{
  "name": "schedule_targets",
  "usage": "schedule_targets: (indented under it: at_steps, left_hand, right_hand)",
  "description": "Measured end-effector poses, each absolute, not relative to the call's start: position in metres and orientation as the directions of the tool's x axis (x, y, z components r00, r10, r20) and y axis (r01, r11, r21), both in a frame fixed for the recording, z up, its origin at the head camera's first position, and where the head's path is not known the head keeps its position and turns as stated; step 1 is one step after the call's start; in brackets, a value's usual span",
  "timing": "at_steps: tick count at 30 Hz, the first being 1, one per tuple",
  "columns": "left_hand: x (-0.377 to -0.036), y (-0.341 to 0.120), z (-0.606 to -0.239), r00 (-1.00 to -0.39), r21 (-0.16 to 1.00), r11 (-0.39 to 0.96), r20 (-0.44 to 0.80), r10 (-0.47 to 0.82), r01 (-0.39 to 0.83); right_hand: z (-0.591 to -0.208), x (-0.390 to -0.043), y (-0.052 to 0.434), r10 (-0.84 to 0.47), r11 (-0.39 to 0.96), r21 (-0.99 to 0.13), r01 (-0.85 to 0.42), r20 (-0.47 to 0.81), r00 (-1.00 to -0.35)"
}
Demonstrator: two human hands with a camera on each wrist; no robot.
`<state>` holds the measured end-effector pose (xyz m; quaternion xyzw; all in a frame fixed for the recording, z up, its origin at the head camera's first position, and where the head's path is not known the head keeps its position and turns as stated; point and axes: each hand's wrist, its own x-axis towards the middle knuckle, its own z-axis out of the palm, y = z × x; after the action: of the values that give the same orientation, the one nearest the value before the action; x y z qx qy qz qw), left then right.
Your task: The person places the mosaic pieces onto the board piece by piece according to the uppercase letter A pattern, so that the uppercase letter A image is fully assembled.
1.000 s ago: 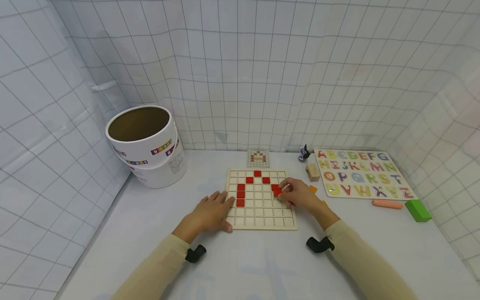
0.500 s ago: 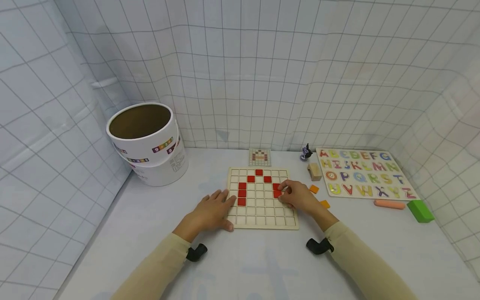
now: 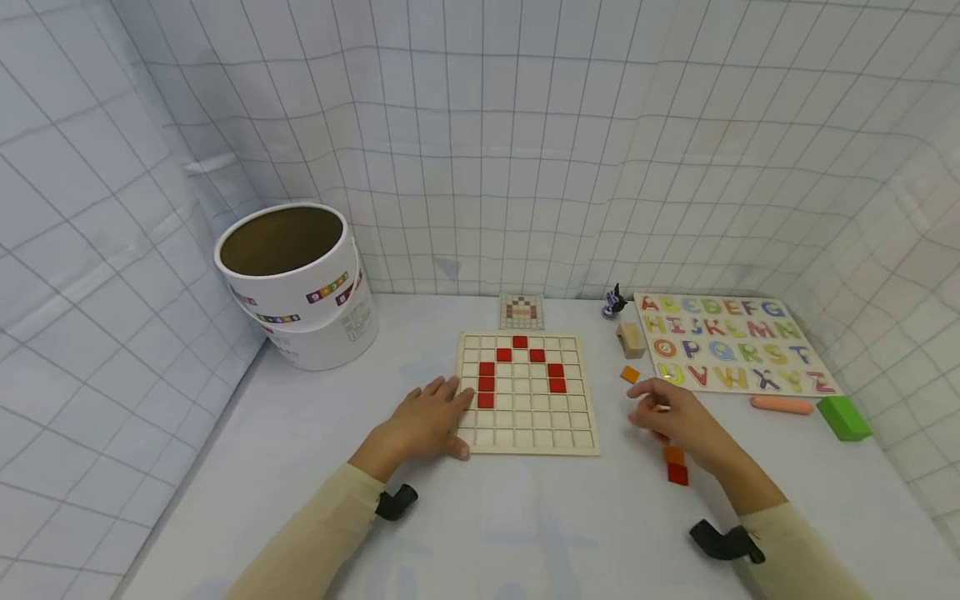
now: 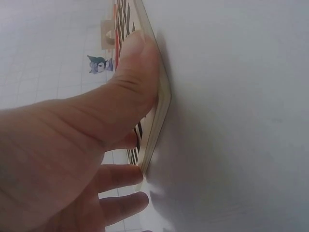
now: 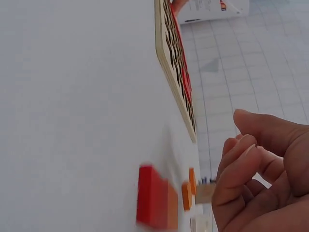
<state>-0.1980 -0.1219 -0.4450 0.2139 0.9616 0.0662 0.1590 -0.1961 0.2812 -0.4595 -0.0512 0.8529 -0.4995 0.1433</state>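
Observation:
A pale wooden grid board (image 3: pixel 534 417) lies on the table with several red square tiles (image 3: pixel 487 384) in its cells, arranged like an arch. My left hand (image 3: pixel 423 421) rests on its left edge, fingers spread, and in the left wrist view the thumb (image 4: pixel 137 63) lies along the board's edge. Right of the board, my right hand (image 3: pixel 678 421) hovers with loosely bent fingers, thumb and fingertips apart, holding nothing. Just below it lie a loose red tile (image 3: pixel 677 475) and an orange tile (image 3: pixel 674 456), touching. Another orange tile (image 3: pixel 630 374) sits beyond the fingers.
A small pattern card (image 3: pixel 521 312) lies behind the board. At the back right are a figurine (image 3: pixel 613 302), a wooden block (image 3: pixel 631 341) and an alphabet puzzle (image 3: pixel 738 354). An orange stick (image 3: pixel 781 405) and a green block (image 3: pixel 844 418) lie farther right. A white bucket (image 3: pixel 322 325) stands left.
My right hand has let go of a red tile in the board's right column and moved right, toward the loose tiles. My left hand has stayed on the board's edge.

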Motion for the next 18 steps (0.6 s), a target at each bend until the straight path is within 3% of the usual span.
schedule_targets:
  at_steps: [8,18]
  left_hand:
    - [-0.197,-0.121,-0.444,-0.856,0.203,0.905,-0.301,0.42,0.373]
    - [-0.198,-0.12,-0.443,-0.856,0.201,0.902,-0.293,0.427,0.381]
  right_hand:
    - [-0.466,-0.138,0.335,-0.23,0.534,-0.828,0.169,-0.335,-0.914]
    - [-0.468,-0.123,0.329,-0.246,0.63,-0.773,0.07,-0.284,-0.927]
